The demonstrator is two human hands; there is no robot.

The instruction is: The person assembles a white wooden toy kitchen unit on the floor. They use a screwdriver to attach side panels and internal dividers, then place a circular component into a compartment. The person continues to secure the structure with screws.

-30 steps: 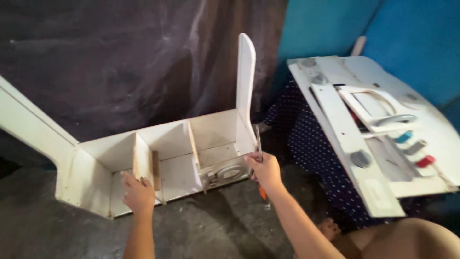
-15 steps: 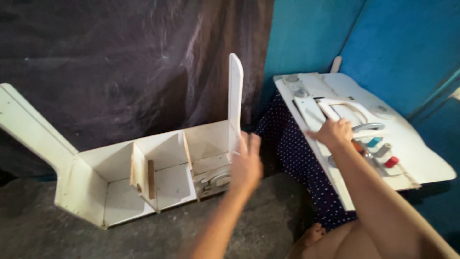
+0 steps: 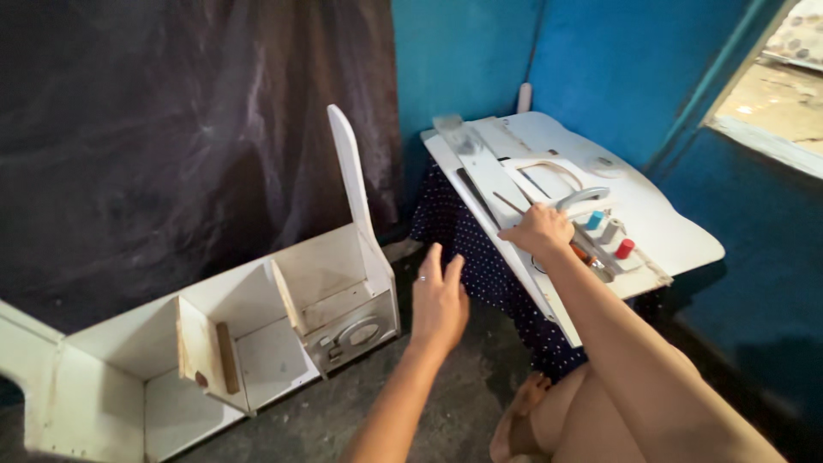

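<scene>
Partly assembled white wooden shelf unit [image 3: 257, 343] is lying untouched.
Right hand [image 3: 538, 230] is curling over an orange-handled tool [image 3: 584, 255], grip unclear; left hand [image 3: 439, 302] is hovering, fingers spread wide.

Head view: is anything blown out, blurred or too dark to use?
Head view: the sunlit opening at top right is overexposed; the dark plastic sheet shows pale glare streaks; the left hand is slightly soft; the white wooden compartment unit and right hand read clearly.
</scene>
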